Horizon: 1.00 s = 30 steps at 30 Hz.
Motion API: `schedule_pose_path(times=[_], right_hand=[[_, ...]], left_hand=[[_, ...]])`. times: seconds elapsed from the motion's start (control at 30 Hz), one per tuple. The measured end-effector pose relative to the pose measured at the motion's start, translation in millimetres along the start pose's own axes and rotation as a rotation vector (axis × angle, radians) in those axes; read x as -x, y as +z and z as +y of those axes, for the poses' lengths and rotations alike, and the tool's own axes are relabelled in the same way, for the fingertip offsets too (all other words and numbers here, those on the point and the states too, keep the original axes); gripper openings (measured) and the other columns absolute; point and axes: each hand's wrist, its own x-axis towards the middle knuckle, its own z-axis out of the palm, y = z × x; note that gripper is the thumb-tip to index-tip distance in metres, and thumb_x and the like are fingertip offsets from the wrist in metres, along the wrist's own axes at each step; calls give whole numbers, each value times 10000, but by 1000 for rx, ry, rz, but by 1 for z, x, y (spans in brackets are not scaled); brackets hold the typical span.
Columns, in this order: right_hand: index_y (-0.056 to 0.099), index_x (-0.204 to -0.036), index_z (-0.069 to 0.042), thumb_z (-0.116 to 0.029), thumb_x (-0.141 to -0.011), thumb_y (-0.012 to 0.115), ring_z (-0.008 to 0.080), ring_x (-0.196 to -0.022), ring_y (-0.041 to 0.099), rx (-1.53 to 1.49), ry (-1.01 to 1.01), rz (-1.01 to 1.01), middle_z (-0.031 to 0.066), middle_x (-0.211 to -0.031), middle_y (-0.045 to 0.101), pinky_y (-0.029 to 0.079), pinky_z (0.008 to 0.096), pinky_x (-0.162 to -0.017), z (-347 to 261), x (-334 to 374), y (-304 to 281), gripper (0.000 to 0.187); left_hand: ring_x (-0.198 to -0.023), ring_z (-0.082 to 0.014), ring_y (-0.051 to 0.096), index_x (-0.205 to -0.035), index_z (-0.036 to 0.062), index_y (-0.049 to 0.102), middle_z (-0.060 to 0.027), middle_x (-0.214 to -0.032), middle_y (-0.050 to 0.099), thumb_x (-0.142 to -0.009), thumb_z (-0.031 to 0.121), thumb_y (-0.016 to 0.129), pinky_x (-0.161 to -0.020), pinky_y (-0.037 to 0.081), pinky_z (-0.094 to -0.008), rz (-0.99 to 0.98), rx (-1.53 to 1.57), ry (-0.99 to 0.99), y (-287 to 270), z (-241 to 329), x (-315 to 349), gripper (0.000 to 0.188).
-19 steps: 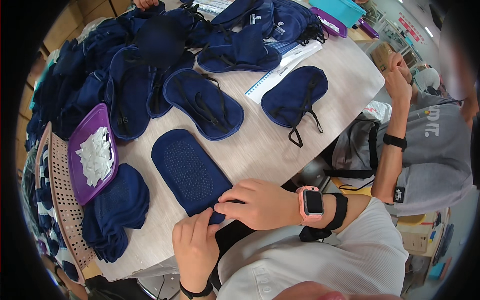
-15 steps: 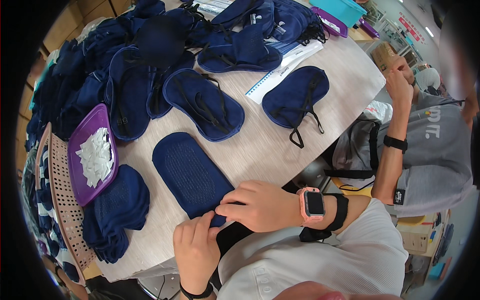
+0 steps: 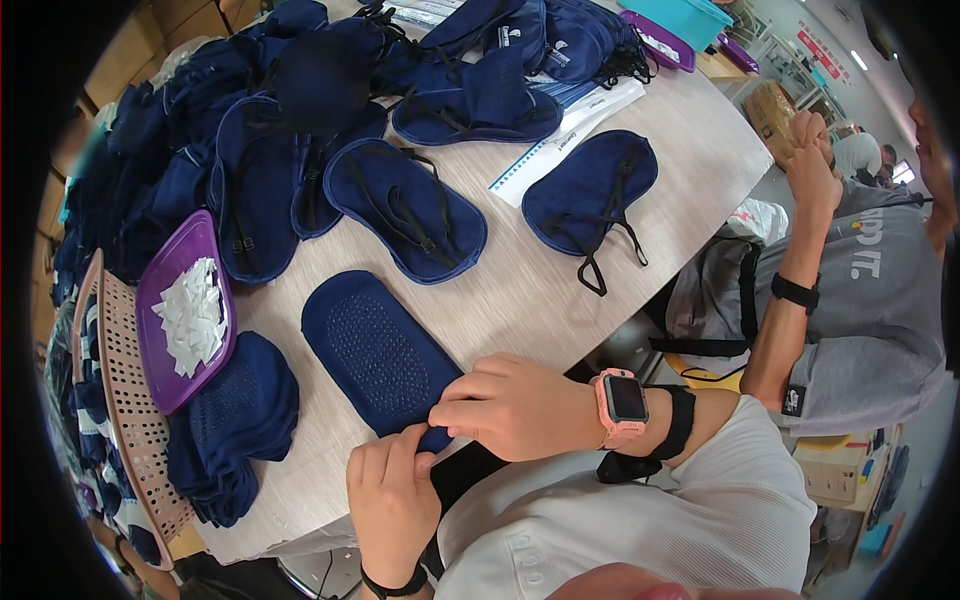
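A navy blue sock [image 3: 385,345] with rows of small grip dots lies flat on the table, its rounded end pointing away from me. At its near end, by the table's front edge, both my hands meet. My left hand [image 3: 393,505] pinches the edge between thumb and fingers. My right hand [image 3: 515,408] is closed on the same edge, just to the right, its fingertips touching the cloth. The fingers partly cover that end. Left of the sock is a heap of similar navy socks [image 3: 238,405]. Beyond it lies a navy eye mask [image 3: 400,210] with black straps.
Another eye mask [image 3: 590,195] lies farther right. A purple tray [image 3: 150,290] of white labels [image 3: 193,318] leans by a pink perforated basket [image 3: 125,385] at left. Navy textiles [image 3: 150,180] pile up at the back left. A co-worker in a grey shirt [image 3: 850,330] sits at right.
The sock's far end has shifted slightly toward me, and its dots show more clearly. My right hand has moved a little up and left. The co-worker's raised hands have moved slightly.
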Motion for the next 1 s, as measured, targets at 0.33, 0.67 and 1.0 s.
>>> schedule_pose_path(times=[0.33, 0.67, 1.0], right_hand=[[574, -878, -90, -117, -713, 599, 181, -649, 474, -8, -4, 20, 3, -825, 551, 389, 276, -617, -1, 0, 0, 169], [578, -858, -73, -106, -719, 582, 194, -664, 494, -28, -6, 19, 23, -809, 563, 394, 285, -636, 1, -2, -1, 143], [585, -827, -47, -65, -709, 561, 230, -691, 513, -119, 75, -14, 53, -770, 566, 399, 319, -637, -1, -7, -6, 121]], left_hand=[[-726, -289, 467, -864, 6, 558, -122, -784, 534, -792, 109, 465, -664, 385, -345, 24, 29, -52, -1, 6, 0, 156], [-708, -258, 462, -886, 21, 565, -91, -763, 526, -769, 83, 502, -646, 381, -336, 27, 4, -24, -1, 4, -3, 147], [-725, -264, 474, -878, 18, 562, -107, -805, 541, -773, 72, 494, -656, 390, -335, 39, 10, -62, 2, 9, -4, 136]])
